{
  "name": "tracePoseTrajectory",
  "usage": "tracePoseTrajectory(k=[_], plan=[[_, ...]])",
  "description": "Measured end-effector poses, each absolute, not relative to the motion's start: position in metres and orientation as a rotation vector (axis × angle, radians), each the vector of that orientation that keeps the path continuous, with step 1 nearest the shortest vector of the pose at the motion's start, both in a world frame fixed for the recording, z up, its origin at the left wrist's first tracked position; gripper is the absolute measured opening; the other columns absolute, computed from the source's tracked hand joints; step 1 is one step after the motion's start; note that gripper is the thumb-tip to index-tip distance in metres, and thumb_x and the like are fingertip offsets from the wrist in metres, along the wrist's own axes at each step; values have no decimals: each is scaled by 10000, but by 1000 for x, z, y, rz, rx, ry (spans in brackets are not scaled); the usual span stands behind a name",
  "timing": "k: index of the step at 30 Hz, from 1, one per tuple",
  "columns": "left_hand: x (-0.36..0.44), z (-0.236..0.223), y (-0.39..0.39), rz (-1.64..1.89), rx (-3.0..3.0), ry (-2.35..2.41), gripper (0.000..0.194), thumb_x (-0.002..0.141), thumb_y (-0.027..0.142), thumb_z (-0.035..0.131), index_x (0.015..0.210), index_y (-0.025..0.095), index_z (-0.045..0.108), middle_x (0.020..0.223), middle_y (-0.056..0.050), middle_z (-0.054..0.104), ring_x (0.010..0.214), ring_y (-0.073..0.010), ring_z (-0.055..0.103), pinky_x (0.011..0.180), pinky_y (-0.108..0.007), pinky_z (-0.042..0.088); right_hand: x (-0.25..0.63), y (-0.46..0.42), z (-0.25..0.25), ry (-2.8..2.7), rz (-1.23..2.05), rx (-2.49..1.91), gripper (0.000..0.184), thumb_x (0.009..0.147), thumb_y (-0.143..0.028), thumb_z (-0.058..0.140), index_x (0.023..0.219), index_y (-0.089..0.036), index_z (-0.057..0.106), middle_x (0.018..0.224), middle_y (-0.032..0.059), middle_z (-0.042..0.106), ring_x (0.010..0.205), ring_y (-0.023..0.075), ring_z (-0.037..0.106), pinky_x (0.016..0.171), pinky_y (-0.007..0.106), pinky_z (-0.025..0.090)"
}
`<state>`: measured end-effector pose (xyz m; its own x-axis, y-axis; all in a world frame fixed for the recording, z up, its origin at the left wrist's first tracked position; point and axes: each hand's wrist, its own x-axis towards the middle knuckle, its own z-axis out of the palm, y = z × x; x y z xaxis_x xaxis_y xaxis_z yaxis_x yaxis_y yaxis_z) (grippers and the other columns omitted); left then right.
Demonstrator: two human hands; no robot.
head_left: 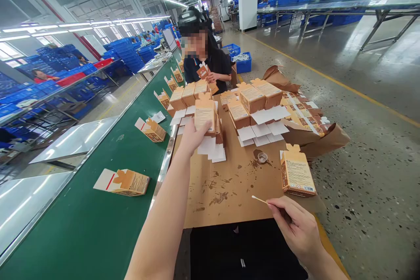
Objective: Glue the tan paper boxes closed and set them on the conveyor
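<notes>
Head view: left hand (193,136) — fingers wrapped around a kraft carton (205,113); right hand (297,227) — fingers pinched closed on a cotton swab (259,200) over the tabletop (226,192).

The left hand (193,136) grips a tan printed carton (205,113), upright at mid-frame (its label panel faces the camera), while the right hand (295,232), at lower right, pinches a thin swab (259,200) whose pale tip points left, touching nothing.
</notes>
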<state>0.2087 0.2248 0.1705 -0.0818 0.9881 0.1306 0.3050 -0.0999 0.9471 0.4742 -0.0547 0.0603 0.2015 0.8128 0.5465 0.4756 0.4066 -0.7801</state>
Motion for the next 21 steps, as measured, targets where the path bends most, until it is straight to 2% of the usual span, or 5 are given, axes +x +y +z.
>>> tracePoseTrajectory(k=[4, 7, 9, 14, 21], plan=[[173, 150, 128, 1487, 1179, 1176, 776, 816, 696, 1045, 1439, 294, 815, 1623, -140, 829, 1633, -443, 716, 1339, -599, 629, 467, -55, 60, -1480, 400, -1249, 215, 1146, -226, 746, 1036, -292, 919, 827, 37, 909, 622, 233, 844, 562, 312, 702], [150, 118, 62, 1431, 969, 1253, 880, 744, 722, 1100, 1491, 338, 840, 1561, -114, 863, 1596, -480, 745, 1307, -638, 671, 453, -55, 52, -1579, 436, -1226, 249, 1173, -204, 702, 1138, -298, 929, 893, 42, 936, 700, 242, 886, 662, 321, 757], [143, 95, 39, 1372, 852, 1376, 954, 643, 725, 1156, 1449, 308, 860, 1486, -134, 893, 1515, -504, 791, 1275, -666, 690, 440, -53, 44, -1689, 452, -1209, 311, 1215, -196, 624, 1194, -290, 920, 923, 52, 937, 749, 244, 896, 735, 336, 775], [147, 54, 37, 1296, 850, 1486, 952, 581, 723, 1200, 1308, 209, 863, 1405, -199, 909, 1439, -503, 830, 1258, -664, 686, 405, -32, 16, -2128, 398, -1231, 461, 1286, -188, 428, 1334, -223, 885, 909, 58, 863, 799, 227, 829, 794, 335, 707], [149, 29, 41, 1324, 871, 1544, 928, 638, 738, 1180, 1294, 183, 831, 1364, -220, 905, 1284, -448, 886, 1167, -631, 711, 377, -17, -8, -2366, 432, -1159, 273, 1143, -32, 620, 1179, -187, 841, 924, 63, 816, 841, 229, 759, 782, 333, 583]])
